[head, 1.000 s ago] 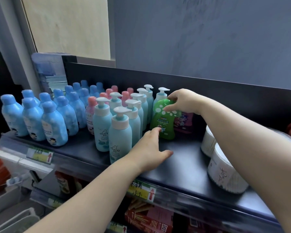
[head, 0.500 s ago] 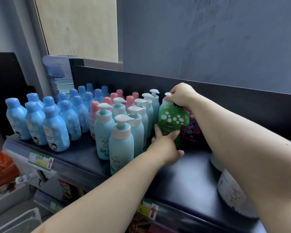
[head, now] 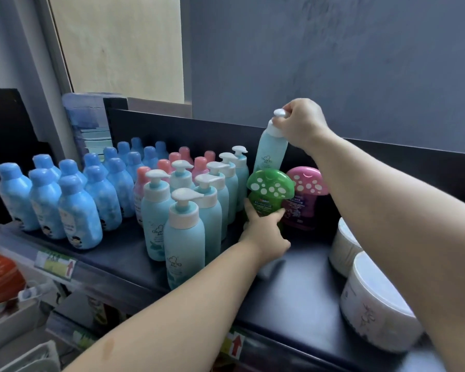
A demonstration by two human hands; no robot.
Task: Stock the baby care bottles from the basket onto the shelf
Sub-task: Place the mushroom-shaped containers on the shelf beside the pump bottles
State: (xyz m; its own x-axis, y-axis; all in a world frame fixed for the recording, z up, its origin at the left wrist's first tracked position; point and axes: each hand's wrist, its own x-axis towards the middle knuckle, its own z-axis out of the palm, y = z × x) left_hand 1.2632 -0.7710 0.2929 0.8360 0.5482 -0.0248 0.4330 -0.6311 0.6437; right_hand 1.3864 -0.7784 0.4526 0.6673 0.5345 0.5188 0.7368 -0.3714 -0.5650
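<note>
Black shelf — grey wall behind

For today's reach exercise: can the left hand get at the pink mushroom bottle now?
Probably not yet: the left hand grips the green mushroom bottle, which partly covers the pink mushroom bottle.

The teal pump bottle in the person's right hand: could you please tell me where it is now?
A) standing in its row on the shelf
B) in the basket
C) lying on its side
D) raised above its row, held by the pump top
D: the right hand grips the teal pump bottle by its white pump, its top well above the other pump bottles.
</note>
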